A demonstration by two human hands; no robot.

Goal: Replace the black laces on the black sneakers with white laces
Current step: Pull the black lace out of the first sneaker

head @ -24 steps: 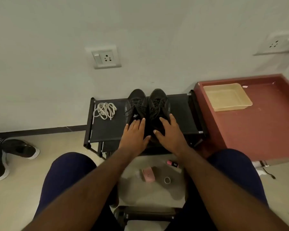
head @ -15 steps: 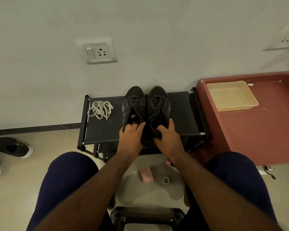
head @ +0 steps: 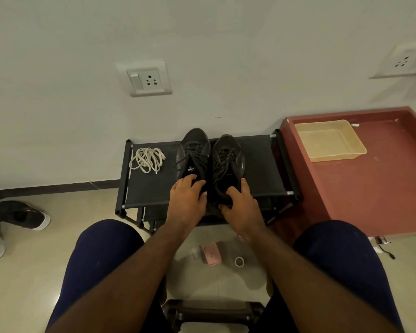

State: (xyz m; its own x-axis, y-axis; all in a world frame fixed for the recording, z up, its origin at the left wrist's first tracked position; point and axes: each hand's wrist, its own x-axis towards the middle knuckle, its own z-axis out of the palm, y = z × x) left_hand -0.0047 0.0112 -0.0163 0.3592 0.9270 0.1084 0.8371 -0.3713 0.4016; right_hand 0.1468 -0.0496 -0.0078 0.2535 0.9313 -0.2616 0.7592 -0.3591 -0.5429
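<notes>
Pale wall fills the upper half of the view, and a switch socket [head: 145,78] is set into it at eleven o'clock from the shoes. Against the wall a low black rack [head: 154,188] is placed, and two black sneakers are stood on its top side by side, touching, with toes towards the wall. The left sneaker [head: 197,138] is gripped at its heel opening by the left hand [head: 186,200], whose fingers are curled over the tongue and collar. The right sneaker [head: 233,145] is held at its heel by the right hand [head: 240,205]: the thumb is laid along the outer side and the fingers are hooked into the collar. Black laces [head: 190,156] are threaded through both shoes, with loose ends spread over the uppers. White laces [head: 147,159] are bundled on the rack at nine o'clock from the sneakers, apart from them. At three o'clock a red cabinet [head: 370,193] is seen, with a beige tray [head: 336,156] on it. Another pair of shoes [head: 19,215] is left on the floor at eight o'clock.
</notes>
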